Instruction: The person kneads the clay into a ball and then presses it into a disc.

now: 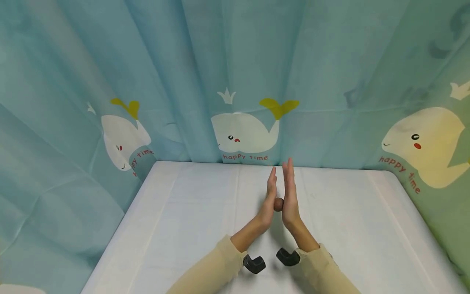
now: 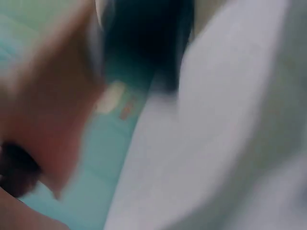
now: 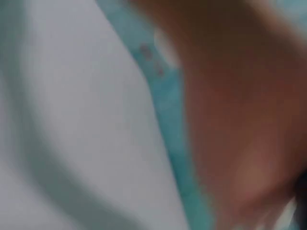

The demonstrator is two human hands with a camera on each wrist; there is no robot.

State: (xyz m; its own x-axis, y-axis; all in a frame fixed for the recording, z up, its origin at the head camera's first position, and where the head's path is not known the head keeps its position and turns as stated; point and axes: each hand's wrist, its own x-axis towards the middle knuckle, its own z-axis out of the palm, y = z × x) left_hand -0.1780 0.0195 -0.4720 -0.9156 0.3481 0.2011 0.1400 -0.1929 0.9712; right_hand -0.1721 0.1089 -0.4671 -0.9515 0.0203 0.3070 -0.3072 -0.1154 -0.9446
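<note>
In the head view a small brown ball [image 1: 278,204] sits between the two palms, held above the white table. My left hand [image 1: 269,202] presses it from the left side and my right hand [image 1: 291,200] from the right. Both hands point away from me with straight fingers, and the fingertips stand apart. The left wrist view is blurred; there the dark ball [image 2: 18,167] shows at the left edge between skin surfaces. Blur also hides detail in the right wrist view, where a dark patch at the right edge may be the ball.
Beneath the hands lies the white tabletop [image 1: 191,220]. A blue-green curtain [image 1: 323,73] printed with whales hangs behind the table and along its sides. Black wrist cameras [image 1: 254,264] stick out near both sleeve cuffs, close to each other.
</note>
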